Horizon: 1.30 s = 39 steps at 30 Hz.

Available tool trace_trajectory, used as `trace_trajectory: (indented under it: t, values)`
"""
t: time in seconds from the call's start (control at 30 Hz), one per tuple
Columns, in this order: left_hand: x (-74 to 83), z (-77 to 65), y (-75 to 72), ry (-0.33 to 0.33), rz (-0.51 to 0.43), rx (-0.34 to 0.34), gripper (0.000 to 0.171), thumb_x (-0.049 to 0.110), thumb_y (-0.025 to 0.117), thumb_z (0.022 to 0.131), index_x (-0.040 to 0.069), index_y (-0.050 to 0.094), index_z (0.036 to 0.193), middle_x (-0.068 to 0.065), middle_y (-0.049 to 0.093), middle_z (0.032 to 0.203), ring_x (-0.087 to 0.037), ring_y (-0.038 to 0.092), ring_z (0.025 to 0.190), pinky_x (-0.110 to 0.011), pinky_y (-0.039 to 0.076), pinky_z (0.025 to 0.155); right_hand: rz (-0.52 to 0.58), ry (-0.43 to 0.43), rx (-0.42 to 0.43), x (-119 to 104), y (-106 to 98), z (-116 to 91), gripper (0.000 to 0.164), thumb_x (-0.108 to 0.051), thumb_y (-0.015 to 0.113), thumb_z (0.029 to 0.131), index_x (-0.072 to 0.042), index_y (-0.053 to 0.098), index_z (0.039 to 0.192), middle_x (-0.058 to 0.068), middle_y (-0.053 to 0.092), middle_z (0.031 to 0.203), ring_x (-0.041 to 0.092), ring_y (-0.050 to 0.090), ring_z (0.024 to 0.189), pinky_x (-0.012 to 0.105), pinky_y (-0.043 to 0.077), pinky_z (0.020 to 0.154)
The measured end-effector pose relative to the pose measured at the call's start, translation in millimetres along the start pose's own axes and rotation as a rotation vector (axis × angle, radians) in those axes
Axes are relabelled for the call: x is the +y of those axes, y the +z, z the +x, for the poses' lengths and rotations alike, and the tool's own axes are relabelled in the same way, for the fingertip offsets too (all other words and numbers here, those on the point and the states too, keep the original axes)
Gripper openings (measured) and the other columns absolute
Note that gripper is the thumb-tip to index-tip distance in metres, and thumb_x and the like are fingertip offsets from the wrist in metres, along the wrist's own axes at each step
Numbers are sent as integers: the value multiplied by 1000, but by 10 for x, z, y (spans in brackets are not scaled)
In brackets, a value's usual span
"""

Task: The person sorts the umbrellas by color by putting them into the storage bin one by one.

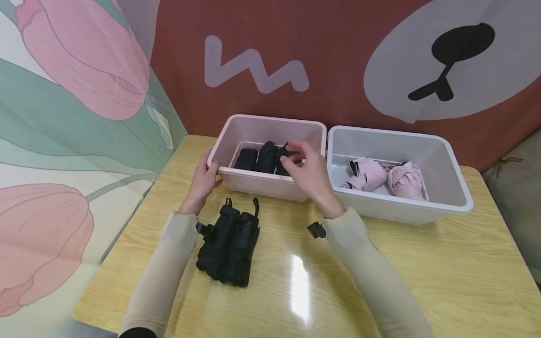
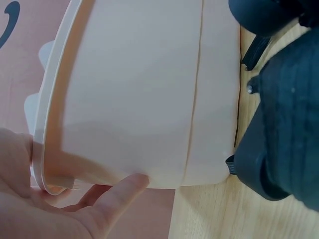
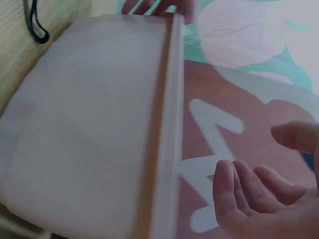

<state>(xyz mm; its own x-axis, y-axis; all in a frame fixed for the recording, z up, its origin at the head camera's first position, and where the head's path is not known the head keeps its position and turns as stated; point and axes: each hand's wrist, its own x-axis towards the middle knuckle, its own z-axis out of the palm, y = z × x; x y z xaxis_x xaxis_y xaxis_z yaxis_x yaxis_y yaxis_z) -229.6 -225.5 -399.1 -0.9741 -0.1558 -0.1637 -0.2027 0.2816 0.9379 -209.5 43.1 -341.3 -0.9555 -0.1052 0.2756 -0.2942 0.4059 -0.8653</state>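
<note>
In the head view my left hand [image 1: 204,180] grips the left front corner of a pink plastic bin [image 1: 266,184] at its rim. The left wrist view has the same hand [image 2: 75,209] at the bin's rim and outer wall. Above the bin's right part is my right hand [image 1: 310,171], fingers loosely bent; the right wrist view shows a gap between thumb and fingertips and nothing held. Inside the bin lie three black folded umbrellas [image 1: 266,157], the rightmost partly hidden by this hand. Two more black folded umbrellas [image 1: 228,244] with wrist straps lie side by side on the table.
Right of the pink bin stands a light grey bin [image 1: 393,206] with two pink bundled umbrellas [image 1: 367,174] in it. Both bins stand near the back of the wooden table [image 1: 270,300], close to a printed wall [image 1: 338,70].
</note>
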Motion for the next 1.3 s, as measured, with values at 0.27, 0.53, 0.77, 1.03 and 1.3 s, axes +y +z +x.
trace_trajectory:
  t: [0.27,0.53,0.77,1.03,1.3]
  values:
    - [35,5,5,19,-6,0,57,25,35,101,25,17,155,-8,26,159,-30,36,139,-56,43,103,-10,-162,-47,-198,-46,-229,39,-13,69,86,-2,59,123,14,62,116,28,60,102,38,55,84]
    - [61,6,-47,20,-14,-46,58,25,34,102,26,13,155,-9,25,159,-33,37,138,-57,43,103,12,-81,-107,-134,164,-503,43,-16,67,89,-4,53,128,11,59,117,27,60,100,38,57,82]
    - [60,-3,-71,8,-19,-60,57,26,33,103,27,13,155,-10,25,159,-35,37,138,-57,43,103,-71,145,-273,74,566,-836,66,-44,62,91,-8,38,141,8,49,129,25,56,102,37,50,83]
    - [66,-3,-73,-12,-2,-66,57,24,33,102,28,14,155,-9,25,159,-34,35,140,-58,38,107,-234,167,-456,125,966,-1160,90,-62,55,88,-2,27,148,19,37,136,31,54,115,45,48,98]
    - [60,-7,-50,-20,-28,-79,58,20,31,101,25,13,155,-9,22,160,-31,31,143,-57,31,113,-411,121,-495,151,1203,-1327,94,-64,55,87,5,31,146,26,34,140,36,53,117,41,57,81]
